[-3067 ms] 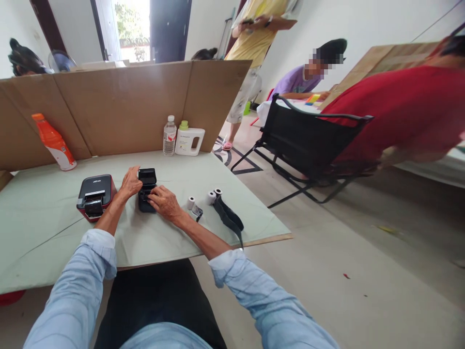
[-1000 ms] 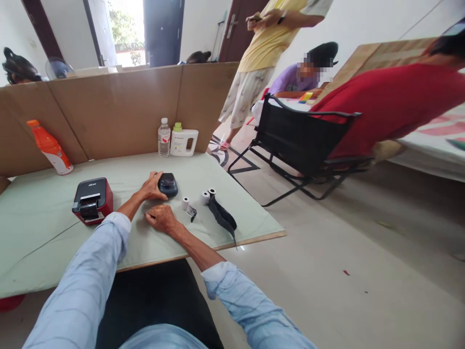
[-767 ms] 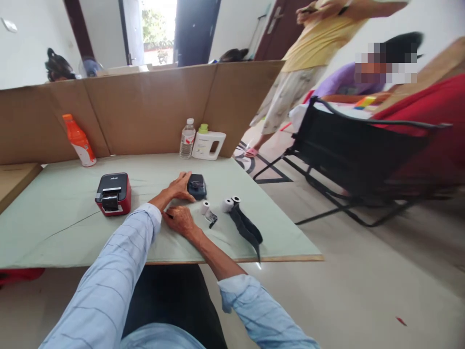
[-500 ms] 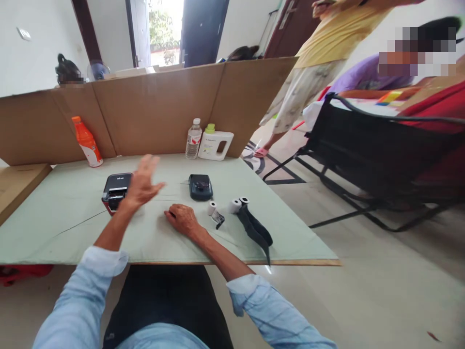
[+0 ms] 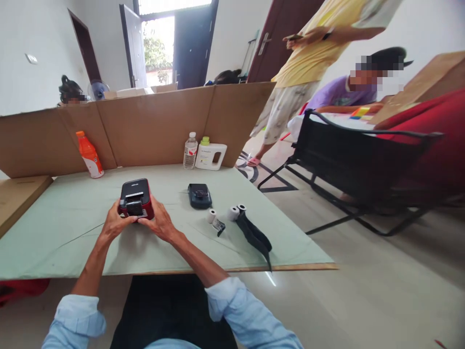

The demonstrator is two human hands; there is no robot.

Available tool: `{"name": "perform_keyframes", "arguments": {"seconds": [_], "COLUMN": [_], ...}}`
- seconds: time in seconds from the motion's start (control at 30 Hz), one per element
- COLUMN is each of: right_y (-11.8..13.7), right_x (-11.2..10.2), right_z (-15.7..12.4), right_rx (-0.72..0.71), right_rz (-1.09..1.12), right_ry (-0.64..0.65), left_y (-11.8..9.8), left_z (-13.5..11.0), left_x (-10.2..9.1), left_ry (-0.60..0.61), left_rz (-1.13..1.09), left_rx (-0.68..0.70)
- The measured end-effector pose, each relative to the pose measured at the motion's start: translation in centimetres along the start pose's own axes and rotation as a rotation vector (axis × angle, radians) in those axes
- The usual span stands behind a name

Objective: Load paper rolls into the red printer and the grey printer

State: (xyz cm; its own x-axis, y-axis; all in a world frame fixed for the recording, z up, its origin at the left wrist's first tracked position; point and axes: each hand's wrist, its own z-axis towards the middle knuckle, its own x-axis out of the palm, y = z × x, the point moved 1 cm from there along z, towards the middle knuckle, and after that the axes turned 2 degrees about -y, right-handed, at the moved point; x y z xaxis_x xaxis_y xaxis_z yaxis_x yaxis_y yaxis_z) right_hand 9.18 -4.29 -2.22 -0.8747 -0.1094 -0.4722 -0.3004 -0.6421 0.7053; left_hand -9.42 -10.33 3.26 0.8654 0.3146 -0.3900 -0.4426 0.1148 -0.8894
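A: In the head view, where is the red printer (image 5: 135, 198)?

B: It stands on the worktop (image 5: 65, 228), a little left of the centre of the frame. The left hand (image 5: 115, 224) and the right hand (image 5: 159, 223) are closed around its two sides, with the fingers pressed against the casing near the front.

A: How far is the work, as you judge it?

B: I think it is at an early point with this machine. Its lid looks closed and I see no paper coming out. One paper roll (image 5: 211, 215) and a second roll (image 5: 233, 213) lie loose to the right of the hands, just beside a black strip (image 5: 254, 235). The small dark printer (image 5: 199, 195) lies closed at the centre, apart from both hands.

A: And the edges?

B: The front edge of the worktop crosses the lower part of the frame, near the forearms. The black strip reaches almost to it at the lower right. A cardboard screen (image 5: 152, 126) closes the far side, with an orange bottle (image 5: 89, 155) at the upper left, and a water bottle (image 5: 190, 151) just beside a white jug (image 5: 210, 156) at the upper centre.

A: Is there open room?

B: Yes, bare worktop lies left of the red printer and between it and the front edge. The black folding chair (image 5: 348, 160) on the right is well apart.
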Motion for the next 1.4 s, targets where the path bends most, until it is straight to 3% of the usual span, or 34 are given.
{"name": "perform_keyframes", "arguments": {"seconds": [0.17,0.3,0.5,0.7,1.23,1.4], "right_y": [-4.3,-6.5,-6.9,-7.7,-7.4,-6.2], "right_x": [-4.2,-4.9,-4.6,-4.2,-4.2,-5.4], "right_z": [-4.1,-6.6,-6.9,-6.7,-6.6,-5.1], "right_rx": [0.114,0.179,0.202,0.182,0.213,0.086], "right_rz": [-0.024,0.011,0.002,-0.029,-0.003,-0.141], "right_ry": [-0.169,-0.232,-0.240,-0.222,-0.198,-0.282], "left_y": [-0.1,0.2,0.8,0.9,-1.6,-2.1], "left_z": [0.2,-0.4,-0.9,-0.1,1.6,3.6], "left_x": [6.3,8.5,7.2,6.3,5.2,5.0], "left_ry": [0.068,0.091,0.048,0.083,0.263,0.352], "left_rz": [0.078,0.204,0.218,0.404,0.369,0.352], "left_rx": [0.095,0.123,0.227,0.402,0.423,0.364]}}
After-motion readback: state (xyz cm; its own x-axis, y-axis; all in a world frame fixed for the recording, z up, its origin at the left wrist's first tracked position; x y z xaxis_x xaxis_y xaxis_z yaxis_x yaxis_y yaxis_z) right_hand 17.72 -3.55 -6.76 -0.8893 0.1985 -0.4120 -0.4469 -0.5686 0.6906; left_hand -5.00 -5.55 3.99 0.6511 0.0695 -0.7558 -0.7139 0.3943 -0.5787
